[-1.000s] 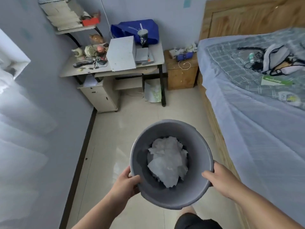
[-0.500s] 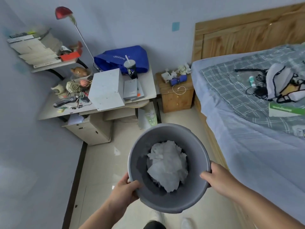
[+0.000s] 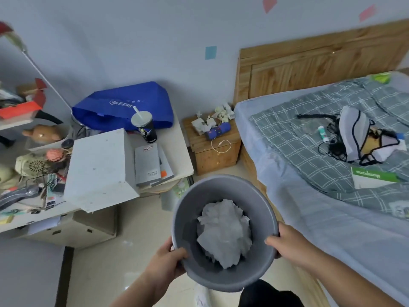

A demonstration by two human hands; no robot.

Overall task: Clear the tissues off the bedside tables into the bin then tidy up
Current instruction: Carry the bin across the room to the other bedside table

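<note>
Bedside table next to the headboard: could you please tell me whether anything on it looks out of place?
Yes: crumpled tissues lie scattered across the bedside table top, beside and behind a blue case, litter not yet in the bin, and a white cable loops loosely over the table's front edge.

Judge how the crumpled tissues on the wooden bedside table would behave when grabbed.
Probably very light and floppy: the tissues lie in loose crumpled wads on the bedside table. They would likely squash when gripped rather than resist. Being small separate pieces, some may scatter or drop if swept together.
</note>
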